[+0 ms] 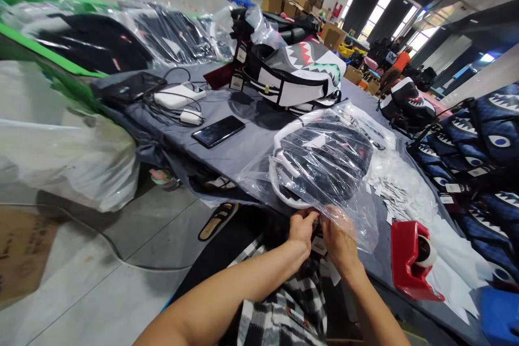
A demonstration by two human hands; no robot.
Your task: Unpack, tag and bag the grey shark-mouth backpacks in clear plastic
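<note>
A black bag with white trim (324,157) lies inside a clear plastic bag (367,221) on the grey cloth-covered table (255,146). At its near edge, my left hand (302,230) has its fingers pinched together against the plastic and trim. Just to the right, my right hand (339,235) is closed on the clear plastic, partly seen through the film. The two hands are close together at the table's front edge. Below them hangs a dark tag with a white label (319,245).
A red tape dispenser (407,259) stands at the right near white labels (397,194). A phone (219,131) and white charger (178,96) lie left. Shark-print bags (292,75) sit behind; blue ones (478,146) are stacked right. A green-edged bin (48,48) holds wrapped bags.
</note>
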